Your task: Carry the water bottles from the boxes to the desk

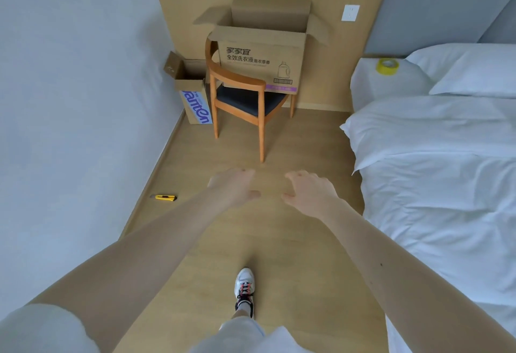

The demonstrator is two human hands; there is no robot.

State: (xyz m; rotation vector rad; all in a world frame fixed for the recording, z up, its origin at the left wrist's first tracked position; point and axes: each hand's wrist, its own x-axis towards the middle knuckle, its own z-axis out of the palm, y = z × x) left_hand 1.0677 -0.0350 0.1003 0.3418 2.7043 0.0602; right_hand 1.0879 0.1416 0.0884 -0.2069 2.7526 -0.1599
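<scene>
A white shoe [245, 288] is planted on the floor, short of the chair [240, 101]. The left hand [237, 188] and right hand [310, 193] are held out toward the chair, fingers loosely curled, nothing gripped. A large open box [259, 65] is set on the chair's seat; a smaller open box [192, 95] is stood just left of the chair. Their insides are hidden.

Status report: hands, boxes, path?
Left hand, right hand open, empty. Big box open on chair, small box beside it; bottles not visible. Utility knife lies left, off path.
</scene>
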